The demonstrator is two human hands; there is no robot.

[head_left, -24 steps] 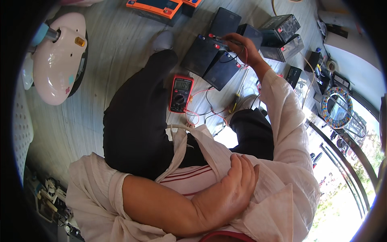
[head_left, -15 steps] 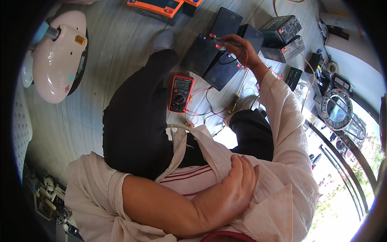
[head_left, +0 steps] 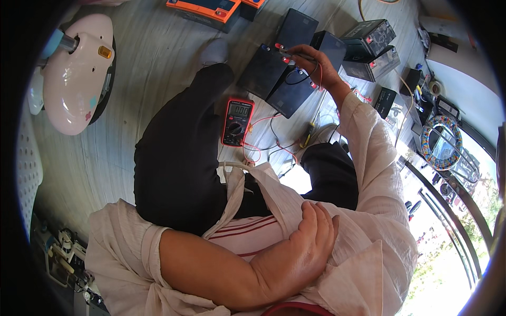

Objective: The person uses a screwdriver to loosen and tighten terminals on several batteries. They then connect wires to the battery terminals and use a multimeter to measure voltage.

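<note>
Right hand (head_left: 322, 67) sits slightly shifted from the earlier frame, fingers clamped on probes (head_left: 288, 53) over batteries (head_left: 262, 72), tip contact unclear; left hand (head_left: 298, 252) rests, fingers loosely extended; meter (head_left: 237, 122) faces up, presumably for reading.

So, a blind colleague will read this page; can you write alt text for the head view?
The person's right hand holds red and black test leads near the terminals of black batteries grouped on a grey floor. A red-edged multimeter lies nearby; the left hand rests against a pale shirt.
</note>
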